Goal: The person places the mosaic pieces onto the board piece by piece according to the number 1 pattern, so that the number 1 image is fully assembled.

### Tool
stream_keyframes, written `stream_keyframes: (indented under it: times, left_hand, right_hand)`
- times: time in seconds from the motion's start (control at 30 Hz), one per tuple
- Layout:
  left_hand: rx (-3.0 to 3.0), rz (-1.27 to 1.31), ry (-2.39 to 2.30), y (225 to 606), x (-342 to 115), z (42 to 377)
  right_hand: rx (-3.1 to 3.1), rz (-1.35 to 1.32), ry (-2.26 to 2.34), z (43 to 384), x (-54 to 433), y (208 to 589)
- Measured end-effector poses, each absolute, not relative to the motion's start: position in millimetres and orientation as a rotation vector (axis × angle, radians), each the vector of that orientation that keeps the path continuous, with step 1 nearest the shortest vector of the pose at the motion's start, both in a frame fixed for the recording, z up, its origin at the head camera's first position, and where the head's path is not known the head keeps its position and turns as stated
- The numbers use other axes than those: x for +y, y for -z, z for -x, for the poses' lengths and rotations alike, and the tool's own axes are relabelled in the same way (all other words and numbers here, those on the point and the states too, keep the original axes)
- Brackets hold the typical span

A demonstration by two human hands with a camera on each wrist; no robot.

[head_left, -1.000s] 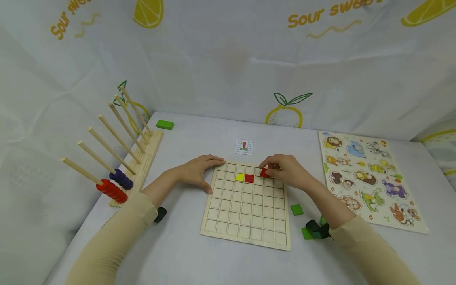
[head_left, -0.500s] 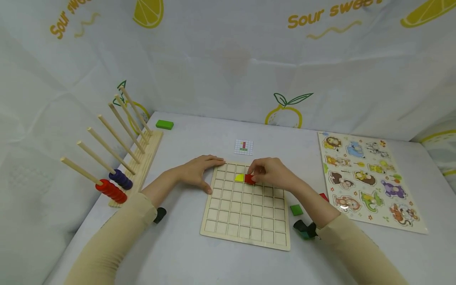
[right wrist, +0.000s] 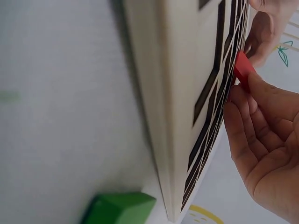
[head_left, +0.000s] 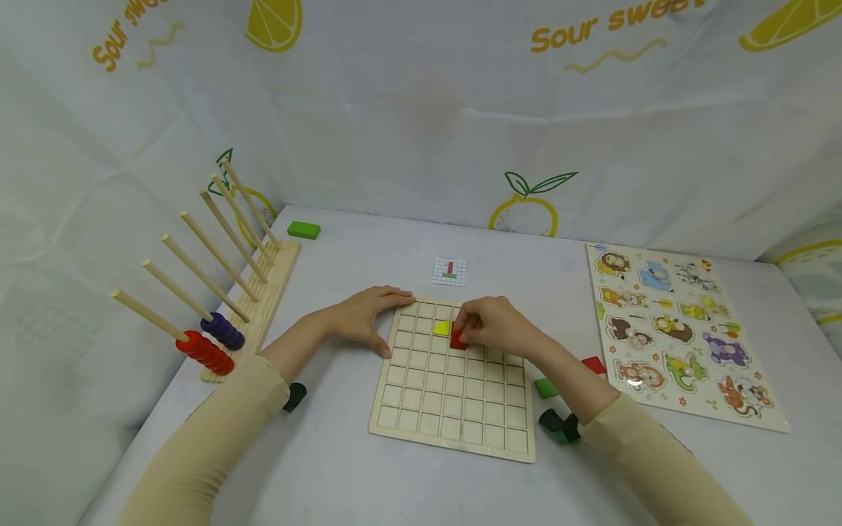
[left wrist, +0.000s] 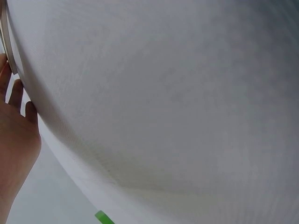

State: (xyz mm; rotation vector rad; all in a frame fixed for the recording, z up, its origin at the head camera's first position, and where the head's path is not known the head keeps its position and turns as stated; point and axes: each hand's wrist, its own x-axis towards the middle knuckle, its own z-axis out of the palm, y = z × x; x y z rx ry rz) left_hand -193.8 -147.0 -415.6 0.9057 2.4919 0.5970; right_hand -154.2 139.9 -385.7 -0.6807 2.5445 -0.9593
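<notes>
A wooden grid board (head_left: 421,422) lies flat on the table. My left hand (head_left: 362,314) rests at its upper left corner, fingers along the far edge and thumb at the left side. In the left wrist view the left hand (left wrist: 18,135) shows at the left edge. My right hand (head_left: 496,323) pinches a red square tile (head_left: 458,342) low over the board's upper middle; the right wrist view shows this red tile (right wrist: 244,70) tilted between thumb and fingers. Another red tile, partly covered, sits just beyond it. To its left a yellow piece (head_left: 441,328) lies in a cell.
A small pattern card (head_left: 450,271) lies beyond the board. A peg rack (head_left: 276,281) with red and purple rings stands left. An animal puzzle (head_left: 677,351) lies right, near a red tile (head_left: 594,364) and a green tile (head_left: 545,388). A green block (head_left: 304,230) is at the back left.
My right hand has moved left across the board with the red tile, then slightly toward me, below the other red tile. The left hand has stayed at the corner.
</notes>
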Motion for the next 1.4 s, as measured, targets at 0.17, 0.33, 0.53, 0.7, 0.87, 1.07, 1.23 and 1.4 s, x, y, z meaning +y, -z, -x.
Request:
stream_keyframes:
  times: [0.17, 0.33, 0.53, 0.7, 0.87, 1.07, 1.23, 1.4]
  left_hand:
    - [2.494, -0.892, -0.594, 416.1, -146.5, 193.7]
    - [2.500, -0.887, -0.584, 416.9, -146.3, 193.7]
    - [2.505, -0.892, -0.582, 417.6, -146.9, 193.8]
    - [2.506, -0.897, -0.588, 418.8, -147.0, 194.8]
    - [2.505, -0.900, -0.582, 417.3, -147.0, 193.9]
    - [2.498, -0.906, -0.583, 416.5, -147.0, 193.5]
    - [2.500, -0.897, -0.573, 417.4, -147.1, 194.0]
    - [2.497, -0.897, -0.575, 417.0, -147.2, 194.4]
  right_hand:
    - [2.552, 0.681, 0.946, 153.1, 138.6, 385.8]
    - [2.556, 0.685, 0.932, 151.6, 138.0, 386.7]
    - [2.564, 0.676, 0.895, 150.2, 135.9, 386.7]
    - [2.567, 0.689, 0.883, 149.9, 135.9, 386.2]
    - [2.581, 0.696, 0.876, 150.3, 136.4, 387.5]
    - [2.615, 0.715, 0.834, 150.4, 135.7, 390.1]
    - [2.639, 0.746, 0.788, 149.9, 135.4, 390.4]
    - [2.654, 0.753, 0.776, 149.6, 134.8, 389.2]
